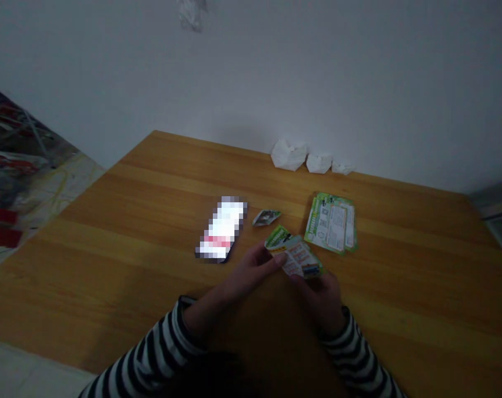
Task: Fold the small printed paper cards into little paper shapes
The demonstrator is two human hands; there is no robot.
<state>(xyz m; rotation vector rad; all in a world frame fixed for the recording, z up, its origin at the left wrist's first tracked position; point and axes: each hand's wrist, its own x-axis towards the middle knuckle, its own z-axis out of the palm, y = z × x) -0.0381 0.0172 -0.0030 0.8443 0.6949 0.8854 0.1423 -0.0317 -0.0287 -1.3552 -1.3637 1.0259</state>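
Between my two hands is a printed leaflet (297, 255), green and white, partly folded over and held above the table. My left hand (253, 269) pinches its left side, thumb on top. At its lower right edge my right hand (320, 296) grips it, with the fingers partly hidden underneath. Just beyond the leaflet lies a small folded paper piece (266, 217) with a dark printed pattern. To the right rests a stack of similar green and white leaflets (330, 222), slightly fanned.
A phone (221, 229) with a bright, blurred screen lies left of my hands on the wooden table (122, 221). Several white folded paper shapes (289, 155) stand along the back edge against the wall (317, 72). Red items (2, 225) clutter the floor at far left.
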